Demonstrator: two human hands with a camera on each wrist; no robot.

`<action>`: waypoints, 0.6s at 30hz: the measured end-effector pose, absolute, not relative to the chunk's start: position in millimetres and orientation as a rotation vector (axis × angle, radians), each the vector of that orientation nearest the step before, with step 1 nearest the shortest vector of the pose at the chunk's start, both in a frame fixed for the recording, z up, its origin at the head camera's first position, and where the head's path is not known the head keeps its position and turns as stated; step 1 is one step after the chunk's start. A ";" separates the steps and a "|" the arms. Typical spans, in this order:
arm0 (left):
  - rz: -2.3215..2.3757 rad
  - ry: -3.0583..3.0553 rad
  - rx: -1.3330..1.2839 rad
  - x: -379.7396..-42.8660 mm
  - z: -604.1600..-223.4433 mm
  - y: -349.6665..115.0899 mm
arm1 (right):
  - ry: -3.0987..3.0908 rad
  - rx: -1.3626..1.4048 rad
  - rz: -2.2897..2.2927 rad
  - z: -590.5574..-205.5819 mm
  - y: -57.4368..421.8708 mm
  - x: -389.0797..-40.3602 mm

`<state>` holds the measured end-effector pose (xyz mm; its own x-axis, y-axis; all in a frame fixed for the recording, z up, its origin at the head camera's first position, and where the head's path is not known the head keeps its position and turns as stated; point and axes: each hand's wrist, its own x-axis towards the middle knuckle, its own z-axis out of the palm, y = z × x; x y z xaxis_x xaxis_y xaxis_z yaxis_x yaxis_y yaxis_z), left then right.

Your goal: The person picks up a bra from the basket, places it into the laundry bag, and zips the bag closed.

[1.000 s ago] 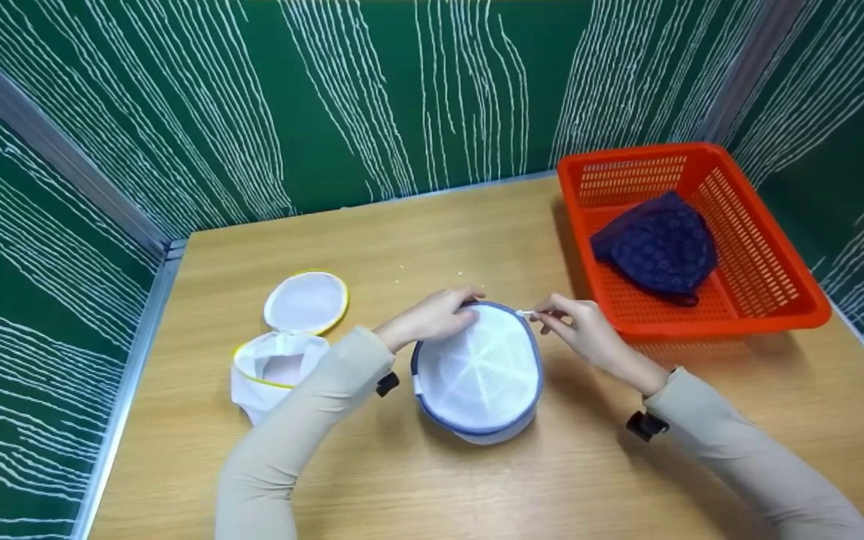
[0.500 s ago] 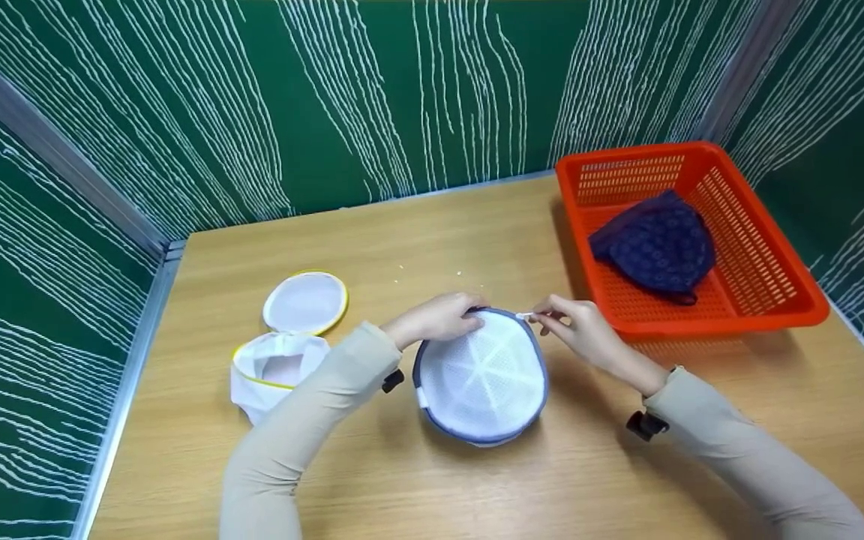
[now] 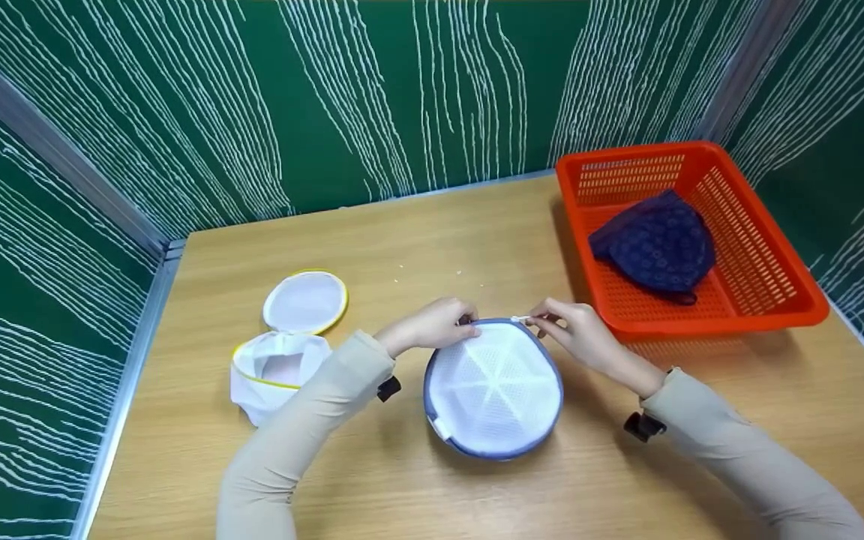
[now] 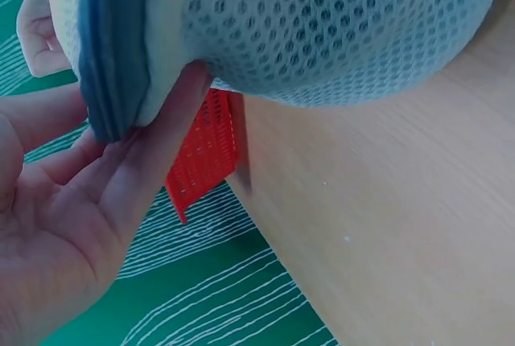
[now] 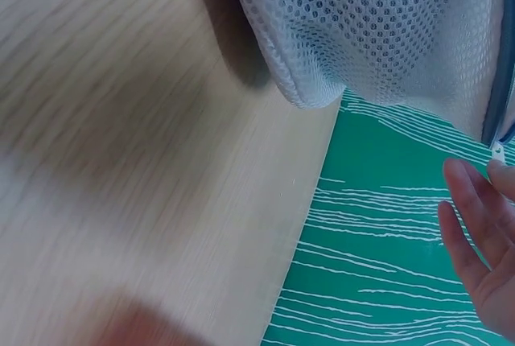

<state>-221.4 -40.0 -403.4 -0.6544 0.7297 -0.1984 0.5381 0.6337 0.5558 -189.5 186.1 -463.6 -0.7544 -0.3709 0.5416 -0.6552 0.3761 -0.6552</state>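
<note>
A round white mesh laundry bag [image 3: 496,390] with a blue zipped rim is held over the table, its flat top facing the head camera. My left hand [image 3: 436,324] pinches the rim at the upper left. In the left wrist view, thumb and fingers of that hand [image 4: 72,225] lie on either side of the blue zipper edge [image 4: 117,40]. My right hand [image 3: 574,337] pinches the white zipper pull [image 3: 520,319] at the top of the rim. The right wrist view shows the pull [image 5: 498,153] between thumb and fingertips, close to the blue zipper.
On the left lie a white pouch [image 3: 259,394] with yellow trim, its mouth gaping, and a round yellow-edged lid [image 3: 304,301] behind it. An orange-red basket [image 3: 709,326] at the back right contains a dark blue bra [image 3: 657,244]. Green walls enclose the wooden table [image 3: 372,487].
The laundry bag has shifted right and toward me and turned counterclockwise, its top tipping more toward the head camera. Both hands keep their hold; the right hand has barely moved.
</note>
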 end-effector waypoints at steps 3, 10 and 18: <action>0.716 2.462 0.970 -218.4 -404.7 -43.1 | -2.336 0.909 1.339 -466.9 186.3 -191.3; 0.917 2.510 0.846 -212.3 -407.4 -51.7 | -2.332 0.907 1.299 -454.2 182.5 -188.4; 1.254 2.602 0.543 -207.5 -419.5 -69.2 | -2.322 0.824 1.331 -431.7 187.6 -179.5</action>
